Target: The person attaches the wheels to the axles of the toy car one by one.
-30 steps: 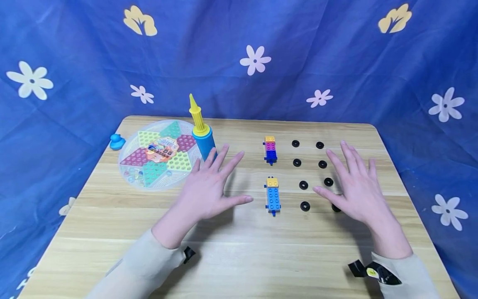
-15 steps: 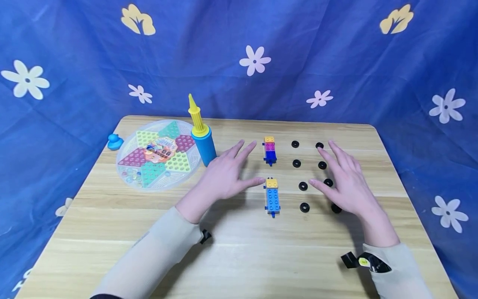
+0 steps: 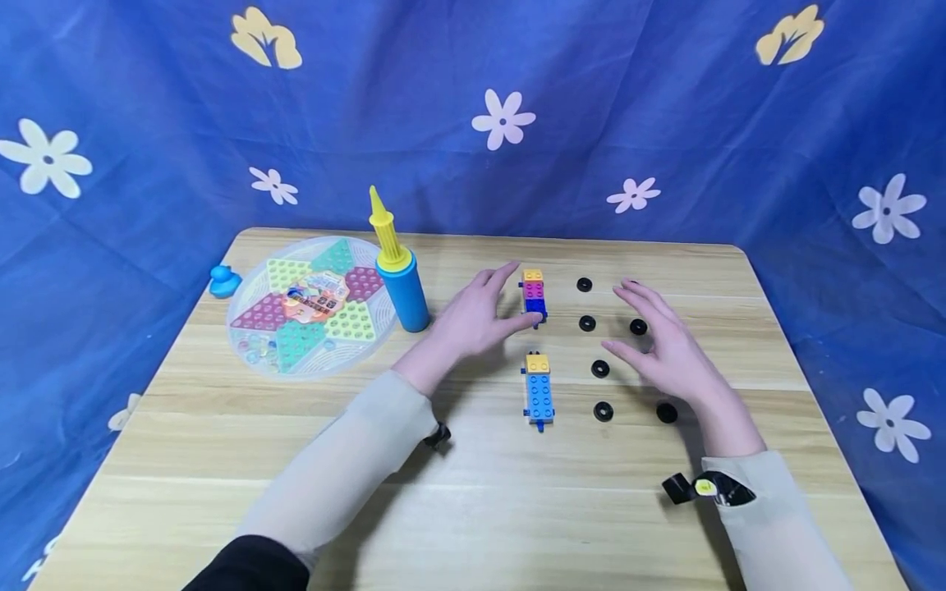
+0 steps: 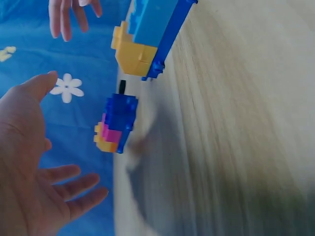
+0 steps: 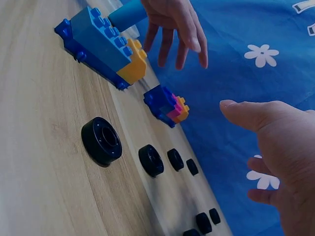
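Observation:
Two toy-brick car bodies lie on the wooden table. The far one is yellow, pink and dark blue; the near one is yellow and light blue. My left hand hovers just left of the far body, fingers spread, its thumb overlapping the dark blue end in the head view. In the left wrist view, a gap shows between this hand and that body. Over the right-hand row of small black wheels hangs my right hand, thumb and fingers apart, holding nothing. It hides some of those wheels.
Left of my left hand stands a blue pump with a yellow nozzle. A round Chinese checkers board lies beside it, with marbles in one part. At the left table edge sits a blue rubber duck. Blue cloth hangs behind.
My left hand has moved right and away from me, from beside the pump to the far car body. My right hand has shifted left and its fingers have drawn in a little.

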Available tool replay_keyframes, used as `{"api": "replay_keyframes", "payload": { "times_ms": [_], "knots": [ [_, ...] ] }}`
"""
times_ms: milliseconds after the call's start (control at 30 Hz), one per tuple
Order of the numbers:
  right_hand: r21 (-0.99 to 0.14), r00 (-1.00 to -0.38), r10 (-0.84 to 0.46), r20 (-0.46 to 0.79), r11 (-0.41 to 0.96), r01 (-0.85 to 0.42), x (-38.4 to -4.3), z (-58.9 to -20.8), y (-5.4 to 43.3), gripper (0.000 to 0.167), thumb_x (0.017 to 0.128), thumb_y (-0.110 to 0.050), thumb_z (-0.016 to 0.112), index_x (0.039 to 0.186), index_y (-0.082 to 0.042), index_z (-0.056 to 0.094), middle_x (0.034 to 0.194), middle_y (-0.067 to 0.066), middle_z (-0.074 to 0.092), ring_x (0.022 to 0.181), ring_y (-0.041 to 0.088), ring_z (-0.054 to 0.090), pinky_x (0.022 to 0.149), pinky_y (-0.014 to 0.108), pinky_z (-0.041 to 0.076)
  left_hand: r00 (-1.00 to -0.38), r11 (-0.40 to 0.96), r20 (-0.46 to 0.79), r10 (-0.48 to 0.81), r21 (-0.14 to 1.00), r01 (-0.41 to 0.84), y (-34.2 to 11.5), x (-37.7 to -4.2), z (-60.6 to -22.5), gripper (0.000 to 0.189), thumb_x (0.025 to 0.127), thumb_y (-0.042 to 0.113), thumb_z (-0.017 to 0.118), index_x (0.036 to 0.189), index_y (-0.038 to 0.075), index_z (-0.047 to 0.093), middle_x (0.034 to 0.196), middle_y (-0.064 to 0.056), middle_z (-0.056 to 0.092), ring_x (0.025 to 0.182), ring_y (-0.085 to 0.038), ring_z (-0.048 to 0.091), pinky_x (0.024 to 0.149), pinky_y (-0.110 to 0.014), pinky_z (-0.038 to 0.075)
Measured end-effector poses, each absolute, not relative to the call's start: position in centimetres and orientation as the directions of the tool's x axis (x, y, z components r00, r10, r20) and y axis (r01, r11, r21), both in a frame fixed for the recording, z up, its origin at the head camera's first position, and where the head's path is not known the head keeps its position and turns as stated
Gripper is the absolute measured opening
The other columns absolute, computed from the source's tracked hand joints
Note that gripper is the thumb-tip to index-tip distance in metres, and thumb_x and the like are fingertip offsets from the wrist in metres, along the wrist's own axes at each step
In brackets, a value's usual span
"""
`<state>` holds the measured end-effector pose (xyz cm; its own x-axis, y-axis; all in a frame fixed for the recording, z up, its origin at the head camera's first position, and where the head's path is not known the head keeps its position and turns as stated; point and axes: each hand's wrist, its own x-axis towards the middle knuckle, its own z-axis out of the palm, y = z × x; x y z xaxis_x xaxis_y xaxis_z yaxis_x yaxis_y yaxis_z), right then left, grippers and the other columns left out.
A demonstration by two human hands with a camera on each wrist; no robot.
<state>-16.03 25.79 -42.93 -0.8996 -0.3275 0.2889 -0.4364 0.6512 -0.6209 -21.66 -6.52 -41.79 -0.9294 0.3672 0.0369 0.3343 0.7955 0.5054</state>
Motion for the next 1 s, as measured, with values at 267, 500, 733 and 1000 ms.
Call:
{"api": "replay_keyframes", "payload": {
  "times_ms": [267,500,733,1000],
  "knots": [
    [-0.626,-0.869,-0.377,0.319,0.605,-0.493,-17.9,-43.9,24.9,0.072,0.092,-0.023,0.086,0.154,-0.007,0.052,0.157,0.009,0.05,0.139,0.032,0.051,0.116,0.057,0.04,-0.944,0.786,-0.013,0.329,0.559,0.266,-4.8,-24.0,-43.0,0.1,0.091,0.074,0.067,0.168,0.022,0.029,0.151,-0.019,0.049,0.126,-0.034,0.06,0.107,-0.052,0.051],
    [-0.66,-0.878,-0.389,0.279,0.586,-0.47,-19.5,-44.9,24.5,0.065,0.093,-0.019,0.085,0.148,-0.001,0.057,0.149,0.013,0.055,0.124,0.037,0.062,0.106,0.059,0.048,-0.956,0.778,-0.042,0.29,0.593,0.21,-3.4,-25.8,-44.2,0.093,0.093,0.065,0.071,0.166,0.02,0.034,0.156,-0.022,0.049,0.141,-0.04,0.05,0.114,-0.053,0.044],
    [-0.68,-0.88,-0.41,0.24,0.576,-0.454,-20.6,-45.7,24.0,0.061,0.092,-0.017,0.086,0.144,0.002,0.06,0.143,0.015,0.058,0.118,0.04,0.065,0.105,0.057,0.05,-0.969,0.78,-0.078,0.236,0.609,0.141,-2.0,-26.9,-44.8,0.092,0.092,0.062,0.075,0.163,0.019,0.038,0.143,-0.018,0.062,0.132,-0.036,0.058,0.11,-0.048,0.049],
    [-0.684,-0.895,-0.399,0.2,0.597,-0.419,-21.2,-46.3,23.6,0.056,0.091,-0.014,0.086,0.14,0.002,0.063,0.133,0.014,0.064,0.113,0.033,0.066,0.099,0.052,0.053,-0.972,0.795,-0.085,0.217,0.594,0.125,-1.3,-27.3,-45.0,0.086,0.092,0.053,0.078,0.16,0.016,0.042,0.117,-0.011,0.07,0.104,-0.025,0.068,0.096,-0.04,0.056]
  ]
}}
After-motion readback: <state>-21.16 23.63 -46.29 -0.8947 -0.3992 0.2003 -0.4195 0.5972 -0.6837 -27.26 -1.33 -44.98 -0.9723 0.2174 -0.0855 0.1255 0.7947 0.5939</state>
